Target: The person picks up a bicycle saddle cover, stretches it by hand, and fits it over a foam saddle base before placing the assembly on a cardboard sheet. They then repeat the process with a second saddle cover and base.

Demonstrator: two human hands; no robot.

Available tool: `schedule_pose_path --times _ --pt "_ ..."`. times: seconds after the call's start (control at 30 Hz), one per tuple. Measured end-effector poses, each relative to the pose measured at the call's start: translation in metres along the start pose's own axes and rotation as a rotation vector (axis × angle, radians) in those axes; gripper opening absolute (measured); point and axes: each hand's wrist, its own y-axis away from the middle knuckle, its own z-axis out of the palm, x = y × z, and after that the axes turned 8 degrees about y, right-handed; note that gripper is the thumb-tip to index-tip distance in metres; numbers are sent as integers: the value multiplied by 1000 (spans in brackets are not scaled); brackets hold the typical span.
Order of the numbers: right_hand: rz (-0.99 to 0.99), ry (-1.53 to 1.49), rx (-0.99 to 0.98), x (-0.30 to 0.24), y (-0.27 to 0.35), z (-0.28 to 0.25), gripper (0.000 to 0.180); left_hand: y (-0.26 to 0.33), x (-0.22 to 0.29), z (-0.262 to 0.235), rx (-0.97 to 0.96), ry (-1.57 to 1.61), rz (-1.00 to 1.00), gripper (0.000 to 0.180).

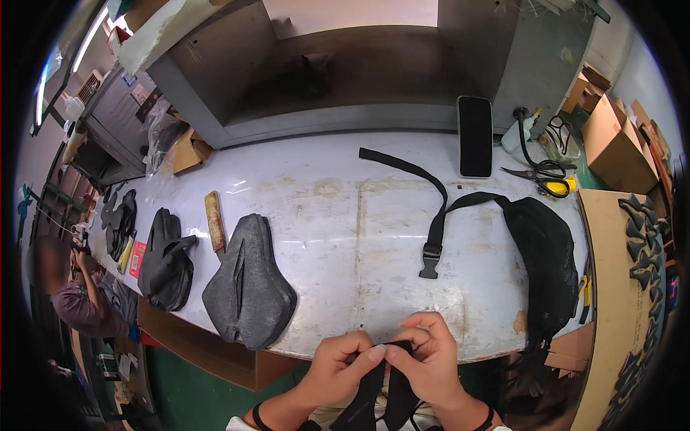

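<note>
My left hand [338, 370] and my right hand [430, 359] meet at the near edge of the white worktable [323, 208]. Both pinch the top of a black fabric piece with straps [379, 399] that hangs down toward my lap. On the table beyond them lies a black webbing strap with a plastic buckle [433, 230], running back toward a black mesh bag [543, 258] at the right. A grey padded fabric panel [248, 284] lies to the left of my hands.
A stack of black fabric pieces [167, 262] and a wooden block [214, 221] lie at the left. A dark phone [475, 136], scissors [535, 174] and a spray bottle [519, 133] sit at the back right. Cardboard boxes [614, 140] stand right. Another person [75, 287] works far left.
</note>
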Motion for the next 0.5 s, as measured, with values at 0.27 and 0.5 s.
schedule_pose_path --times 0.27,0.5 --pt "54 -218 84 -14 9 3 36 -7 -8 6 -50 246 189 19" --pt "-216 339 74 -10 11 -1 34 -10 6 19 -75 542 -117 18"
